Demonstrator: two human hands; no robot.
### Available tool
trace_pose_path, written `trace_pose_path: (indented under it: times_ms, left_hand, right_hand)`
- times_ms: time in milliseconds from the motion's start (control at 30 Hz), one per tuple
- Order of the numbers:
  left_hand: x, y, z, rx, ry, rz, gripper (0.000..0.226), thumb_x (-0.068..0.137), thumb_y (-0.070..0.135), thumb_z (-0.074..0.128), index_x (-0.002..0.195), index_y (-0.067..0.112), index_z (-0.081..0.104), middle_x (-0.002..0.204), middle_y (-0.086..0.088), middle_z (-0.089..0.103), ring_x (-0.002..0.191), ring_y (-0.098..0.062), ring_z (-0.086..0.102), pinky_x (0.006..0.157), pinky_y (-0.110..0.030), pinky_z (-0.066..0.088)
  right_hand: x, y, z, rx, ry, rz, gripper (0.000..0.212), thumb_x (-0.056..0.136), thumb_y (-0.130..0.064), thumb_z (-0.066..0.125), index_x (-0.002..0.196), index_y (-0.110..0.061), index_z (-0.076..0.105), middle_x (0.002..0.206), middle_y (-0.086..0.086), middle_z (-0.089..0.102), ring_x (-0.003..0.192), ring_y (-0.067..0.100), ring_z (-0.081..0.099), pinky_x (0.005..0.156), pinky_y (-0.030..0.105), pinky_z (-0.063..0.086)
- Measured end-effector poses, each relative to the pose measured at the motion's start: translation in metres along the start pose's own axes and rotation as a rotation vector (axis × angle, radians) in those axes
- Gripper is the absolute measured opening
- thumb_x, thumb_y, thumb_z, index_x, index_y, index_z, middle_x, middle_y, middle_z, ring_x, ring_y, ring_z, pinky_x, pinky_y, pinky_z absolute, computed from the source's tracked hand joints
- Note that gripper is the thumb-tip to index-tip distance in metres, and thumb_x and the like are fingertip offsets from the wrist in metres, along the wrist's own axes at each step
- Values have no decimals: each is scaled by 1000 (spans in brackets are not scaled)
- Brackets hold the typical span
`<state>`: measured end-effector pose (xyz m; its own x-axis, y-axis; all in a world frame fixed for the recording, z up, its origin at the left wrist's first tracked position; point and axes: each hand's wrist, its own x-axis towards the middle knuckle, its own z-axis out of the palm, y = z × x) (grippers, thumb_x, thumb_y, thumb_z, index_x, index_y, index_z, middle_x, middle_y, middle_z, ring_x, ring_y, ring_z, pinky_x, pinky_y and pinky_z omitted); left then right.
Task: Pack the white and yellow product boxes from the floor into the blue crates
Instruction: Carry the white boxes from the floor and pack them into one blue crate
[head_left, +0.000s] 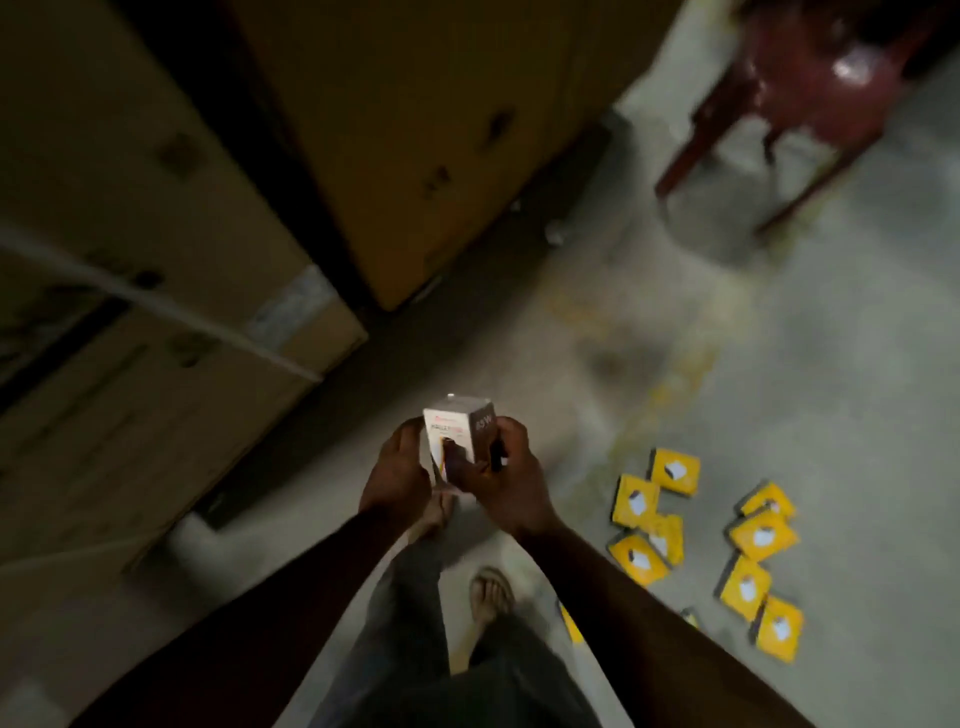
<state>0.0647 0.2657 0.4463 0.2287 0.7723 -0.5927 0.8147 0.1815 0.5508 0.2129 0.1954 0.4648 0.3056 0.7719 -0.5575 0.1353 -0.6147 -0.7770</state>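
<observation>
Both hands hold one white and yellow product box (457, 423) upright at the middle of the view, above the floor. My left hand (397, 470) grips its left side and my right hand (501, 480) wraps its right side and front. Several more boxes (706, 545) lie scattered yellow face up on the concrete floor at the lower right, to the right of my right forearm. No blue crate is in view. The picture is blurred and dim.
Large cardboard cartons (156, 260) stand stacked along the left and top (415, 130). A dark red plastic chair (810, 88) stands at the top right. My legs and sandalled feet (491, 592) are below the hands on the grey floor (779, 338).
</observation>
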Motion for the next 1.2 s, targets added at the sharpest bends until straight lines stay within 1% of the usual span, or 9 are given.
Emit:
trace_pose_path:
  times_ms: [167,333,467,600,733,833,1000,1067,1200]
  left_hand:
    - [-105,-74,-40,-101,258,-88,81,92,-3,55,160,20,18,160,-8,36,145,-24,38,115,-35,38]
    - [-215,-162,-43,-243,465,-165,72,94,5,60,157,19,27,146,-6,52,134,-23,52,106,-35,47]
    - [-300,-205,-49,-498,670,-226,52,103,34,49,151,16,37,131,-2,58,124,-20,59,103,-35,47]
    - [-387,-249,-60,-836,854,-195,70,95,59,48,148,13,41,135,-5,60,119,-10,60,106,-31,46]
    - [-463,-293,-72,-951,967,-151,25,106,32,47,125,24,62,116,15,71,105,6,61,94,-23,50]
    - [-516,-335,-88,-1043,1113,-193,25,107,28,46,123,25,64,117,11,72,107,2,62,97,-26,52]
    - [-600,-430,-125,-1073,1292,-209,46,99,51,54,130,19,64,123,1,72,117,-17,67,101,-49,53]
    - [-630,-461,-144,-1076,1352,-194,48,99,49,56,136,19,59,127,1,70,119,-18,66,102,-50,53]
    - [-676,-517,-187,-1081,1445,-210,45,102,37,55,141,15,54,128,1,69,117,-13,67,100,-45,55]
  right_hand:
    - [-63,-42,38,-2,-250,-153,48,89,-31,79,128,-34,52,120,-21,65,108,0,65,73,11,54]
    - [-135,-47,100,-111,-492,-257,48,89,-26,79,129,-32,53,119,-15,67,108,1,64,74,9,52]
    - [-189,-52,158,-248,-644,-359,47,89,-28,80,129,-33,56,117,-15,68,103,-2,64,78,9,50]
    - [-250,-63,228,-333,-862,-452,44,89,-28,81,126,-35,59,115,-15,70,103,1,67,81,16,54]
    - [-316,-71,306,-396,-1066,-558,60,82,-31,81,138,-26,58,121,-11,72,108,3,69,83,21,55]
    - [-371,-74,373,-409,-1187,-584,56,88,-15,81,138,-21,57,120,-8,72,106,0,69,82,19,54]
    - [-453,-78,489,-390,-1313,-645,62,84,-30,81,141,-32,57,129,-9,71,118,13,68,94,34,58]
    - [-484,-83,531,-389,-1329,-697,67,87,-37,79,148,-30,53,137,-3,66,122,13,66,100,42,57]
    - [-536,-99,614,-368,-1399,-774,63,94,-29,75,152,-23,49,138,-3,66,126,13,63,104,43,55]
